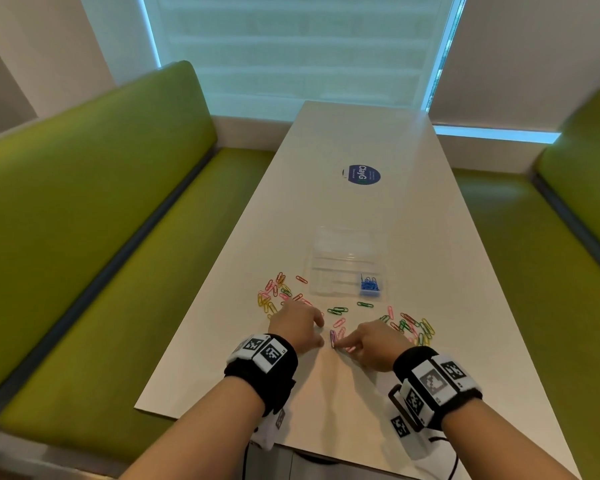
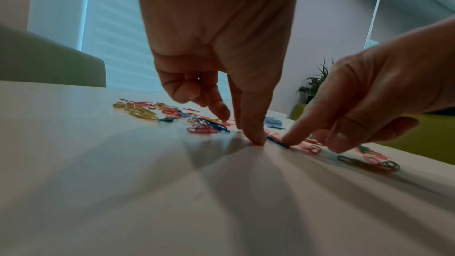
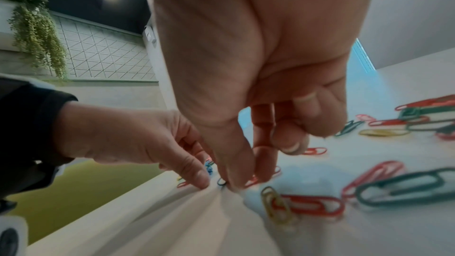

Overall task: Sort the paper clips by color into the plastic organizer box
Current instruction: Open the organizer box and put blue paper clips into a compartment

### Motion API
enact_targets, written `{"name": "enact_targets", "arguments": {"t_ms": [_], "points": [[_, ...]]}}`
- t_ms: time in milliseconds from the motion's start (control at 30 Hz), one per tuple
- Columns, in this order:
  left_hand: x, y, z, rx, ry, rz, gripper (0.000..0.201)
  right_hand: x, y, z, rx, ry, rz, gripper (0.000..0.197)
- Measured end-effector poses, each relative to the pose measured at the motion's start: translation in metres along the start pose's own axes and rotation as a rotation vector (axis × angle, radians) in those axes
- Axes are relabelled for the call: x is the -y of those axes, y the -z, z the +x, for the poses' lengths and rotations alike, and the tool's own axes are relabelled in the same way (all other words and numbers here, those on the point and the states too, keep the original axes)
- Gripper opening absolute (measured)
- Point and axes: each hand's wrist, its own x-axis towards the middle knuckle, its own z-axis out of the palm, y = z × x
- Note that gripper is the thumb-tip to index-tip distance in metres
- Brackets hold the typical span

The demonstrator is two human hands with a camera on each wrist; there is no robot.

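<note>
A clear plastic organizer box [image 1: 348, 237] stands mid-table, with blue clips [image 1: 370, 285] in its near right compartment. Mixed paper clips lie in a left pile [image 1: 274, 296] and a right pile [image 1: 414, 327]. Between my hands lies one dark blue clip [image 1: 333, 337]. My left hand [image 1: 321, 332] holds nothing, and its thumb tip [image 2: 257, 140] rests on the table beside that clip. My right hand [image 1: 343, 346] reaches in from the right, and one straight fingertip [image 2: 285, 141] presses on the dark blue clip [image 2: 277, 142]. The right hand's other fingers are curled in the right wrist view.
Green bench seats [image 1: 101, 271] flank the narrow white table [image 1: 326, 393]. A round blue sticker [image 1: 363, 174] lies farther down the table. Loose green clips [image 1: 336, 310] and pink clips [image 1: 339, 322] lie between the box and my hands.
</note>
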Motion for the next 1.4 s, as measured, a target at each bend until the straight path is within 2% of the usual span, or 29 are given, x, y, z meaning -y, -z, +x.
{"name": "enact_targets", "arguments": {"t_ms": [233, 400, 633, 733, 833, 1000, 1400], "points": [[-0.013, -0.002, 0.001, 0.035, -0.040, -0.014, 0.045, 0.001, 0.001, 0.001, -0.035, -0.009, 0.023, 0.037], [-0.017, -0.008, 0.001, -0.002, -0.050, -0.015, 0.035, -0.001, -0.002, 0.002, -0.020, -0.005, 0.000, 0.036], [-0.009, -0.006, 0.003, -0.022, -0.024, -0.024, 0.034, -0.014, -0.001, 0.002, -0.017, -0.074, 0.009, 0.038], [-0.006, -0.006, 0.005, -0.006, -0.001, -0.031, 0.029, -0.011, 0.000, 0.004, -0.055, -0.089, 0.020, 0.033], [-0.008, -0.005, 0.006, -0.012, 0.011, -0.020, 0.034, -0.003, 0.000, 0.007, -0.121, -0.069, 0.021, 0.033], [-0.004, -0.002, 0.004, -0.038, -0.010, -0.008, 0.030, 0.008, -0.006, 0.012, -0.138, -0.052, 0.015, 0.034], [0.001, 0.007, 0.000, 0.067, -0.046, -0.045, 0.024, 0.013, -0.008, 0.020, -0.178, -0.067, 0.046, 0.031]]}}
